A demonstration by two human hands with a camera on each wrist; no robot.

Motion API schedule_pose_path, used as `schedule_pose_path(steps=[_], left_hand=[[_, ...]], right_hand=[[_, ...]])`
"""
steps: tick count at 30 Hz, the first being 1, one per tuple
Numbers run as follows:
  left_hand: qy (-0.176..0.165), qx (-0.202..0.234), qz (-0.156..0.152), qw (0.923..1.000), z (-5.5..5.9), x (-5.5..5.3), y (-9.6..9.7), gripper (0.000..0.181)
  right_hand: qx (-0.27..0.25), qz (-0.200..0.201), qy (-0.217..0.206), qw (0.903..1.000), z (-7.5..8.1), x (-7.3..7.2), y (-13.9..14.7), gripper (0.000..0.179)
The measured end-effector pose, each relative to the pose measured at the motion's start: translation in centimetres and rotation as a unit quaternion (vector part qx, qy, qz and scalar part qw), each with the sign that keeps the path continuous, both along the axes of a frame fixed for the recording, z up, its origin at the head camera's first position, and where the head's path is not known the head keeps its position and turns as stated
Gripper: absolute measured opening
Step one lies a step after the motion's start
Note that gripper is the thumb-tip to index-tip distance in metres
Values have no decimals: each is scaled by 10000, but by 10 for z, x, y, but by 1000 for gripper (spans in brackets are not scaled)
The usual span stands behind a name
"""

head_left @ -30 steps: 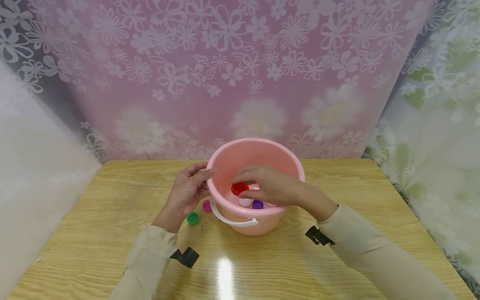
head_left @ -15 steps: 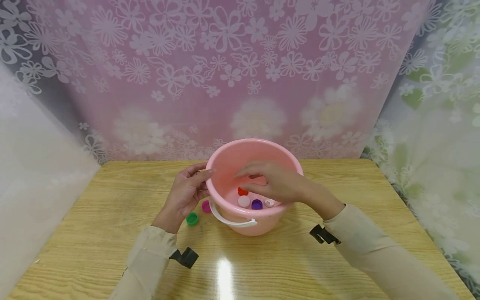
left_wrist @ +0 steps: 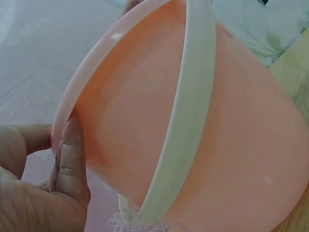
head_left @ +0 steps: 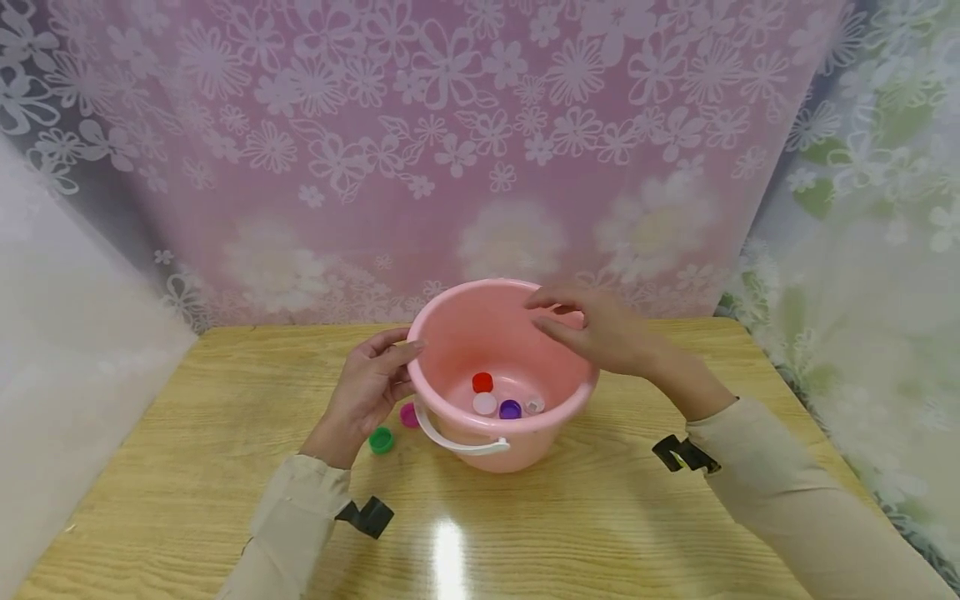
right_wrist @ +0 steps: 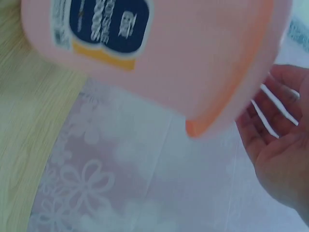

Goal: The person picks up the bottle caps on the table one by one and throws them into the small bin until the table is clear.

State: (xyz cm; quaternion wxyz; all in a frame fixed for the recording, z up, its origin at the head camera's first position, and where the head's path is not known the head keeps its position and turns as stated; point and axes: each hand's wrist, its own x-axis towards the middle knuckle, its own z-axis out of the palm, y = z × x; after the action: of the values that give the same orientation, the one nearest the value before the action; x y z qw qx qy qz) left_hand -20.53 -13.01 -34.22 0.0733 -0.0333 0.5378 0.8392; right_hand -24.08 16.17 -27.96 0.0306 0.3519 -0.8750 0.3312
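Note:
A pink bucket stands on the table, its white handle hanging down on the near side. My left hand grips the rim at the left; in the left wrist view its thumb and fingers pinch the rim from both sides. Over the right rim, my right hand is held with loosely bent fingers and nothing in them. On the bucket's floor lie a red bottle cap, a white cap, a purple cap and a clear cap.
Left of the bucket, a green cap and a magenta cap lie on the wooden table. A flowered curtain hangs behind the table's far edge. The bucket's outside carries a dark blue label.
My right hand let go of the red cap, which dropped to the bucket's floor, then rose and moved right to the rim. My left hand stays on the rim.

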Motion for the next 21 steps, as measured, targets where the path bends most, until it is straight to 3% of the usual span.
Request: schedule_pose_path(steps=[7,12,18,21], left_hand=[[40,28,-21,10000,-1,2,-1,37],[52,97,-54,9999,-1,3,-1,37],[90,103,-56,9999,0,3,-1,36],[91,87,-54,9999,0,3,0,36]], right_hand=[[44,-805,-91,9967,-1,-9,27,35],[99,-1123,-256,9933,-5,-10,41,42],[324,-1271,-768,9884,-5,-4,51,45],[177,-1134,-1158,9866,-8,0,51,44]])
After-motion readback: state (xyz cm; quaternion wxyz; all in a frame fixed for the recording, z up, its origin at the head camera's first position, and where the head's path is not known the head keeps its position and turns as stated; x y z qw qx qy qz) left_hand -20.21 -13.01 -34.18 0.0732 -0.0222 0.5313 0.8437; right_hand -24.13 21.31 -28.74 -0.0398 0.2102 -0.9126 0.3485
